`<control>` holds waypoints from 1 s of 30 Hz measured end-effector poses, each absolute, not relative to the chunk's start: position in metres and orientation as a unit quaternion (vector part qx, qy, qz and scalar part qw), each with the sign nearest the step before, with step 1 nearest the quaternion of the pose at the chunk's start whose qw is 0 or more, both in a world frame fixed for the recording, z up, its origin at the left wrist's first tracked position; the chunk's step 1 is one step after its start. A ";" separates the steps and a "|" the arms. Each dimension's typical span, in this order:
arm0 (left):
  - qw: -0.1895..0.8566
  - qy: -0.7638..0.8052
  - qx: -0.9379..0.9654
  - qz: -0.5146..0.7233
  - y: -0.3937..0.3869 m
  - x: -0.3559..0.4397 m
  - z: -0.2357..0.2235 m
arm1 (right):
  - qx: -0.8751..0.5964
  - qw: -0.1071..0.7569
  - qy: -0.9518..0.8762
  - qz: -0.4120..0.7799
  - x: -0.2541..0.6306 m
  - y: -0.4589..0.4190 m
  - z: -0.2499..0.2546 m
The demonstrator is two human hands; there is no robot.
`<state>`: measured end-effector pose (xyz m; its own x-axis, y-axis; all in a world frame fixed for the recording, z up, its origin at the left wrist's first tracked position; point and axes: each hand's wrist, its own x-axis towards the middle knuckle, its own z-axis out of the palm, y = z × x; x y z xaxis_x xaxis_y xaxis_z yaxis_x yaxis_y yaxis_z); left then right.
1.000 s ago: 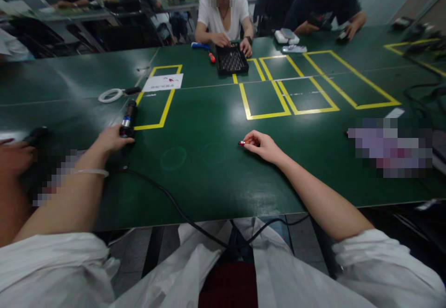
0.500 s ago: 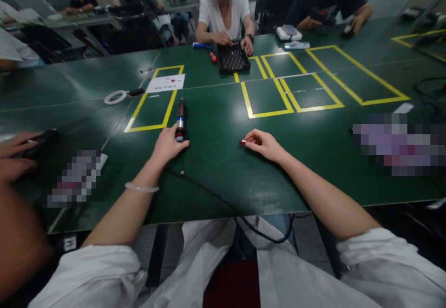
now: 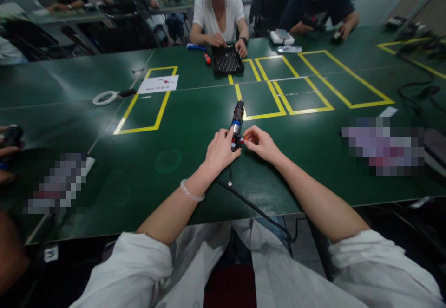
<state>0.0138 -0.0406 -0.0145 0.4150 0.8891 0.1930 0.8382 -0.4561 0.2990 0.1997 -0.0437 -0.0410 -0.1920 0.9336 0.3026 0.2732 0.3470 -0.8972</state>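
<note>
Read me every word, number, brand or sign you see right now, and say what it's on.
No text reads with certainty.
White card: dark print, too blurred to read.
White tag below the table edge: one dark mark, perhaps "N", too small to be sure.
Black tool in the left hand: no legible marking.
Left and right pixelated patches: any print is hidden.

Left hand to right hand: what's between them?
In the head view, the black tool, held by the left hand, and a small red part pinched by the right hand. Whether part and tool touch is unclear.
</note>
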 end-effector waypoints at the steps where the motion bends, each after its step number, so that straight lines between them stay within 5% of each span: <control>1: 0.078 0.514 0.838 0.164 -0.041 0.014 -0.015 | -0.443 0.455 -0.684 0.360 0.200 -0.044 -0.041; 30: 0.024 0.535 0.837 0.108 -0.049 0.014 -0.012 | -0.434 0.412 -0.744 0.297 0.200 -0.041 -0.050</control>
<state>0.0142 -0.0488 -0.0117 0.4038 0.9016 0.1550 0.8914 -0.4258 0.1551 0.2004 -0.0406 -0.0499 -0.2850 0.8904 0.3549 0.4006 0.4470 -0.7998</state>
